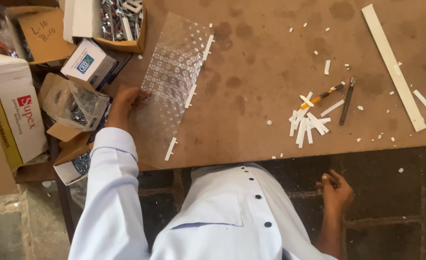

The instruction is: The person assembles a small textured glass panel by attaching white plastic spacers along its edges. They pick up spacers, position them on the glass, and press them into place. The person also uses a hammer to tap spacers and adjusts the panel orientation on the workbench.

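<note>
At the left edge of the brown table [270, 62], the left hand [126, 98] lies flat with fingers spread on the near corner of the clear patterned sheet [172, 82]. The sheet's long side runs up and away to the right. The right hand [335, 190] hangs below the table, fingers curled; I cannot tell if it holds anything.

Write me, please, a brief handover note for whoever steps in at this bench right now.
Left hand: flat on the near edge of the clear patterned sheet, gripping nothing.
Right hand: below the table edge, off the work; whether it holds anything cannot be told.
Three white clips sit along the sheet's right edge.
A pile of loose white strips lies at right, beside an orange-handled tool and a long white strip.
</note>
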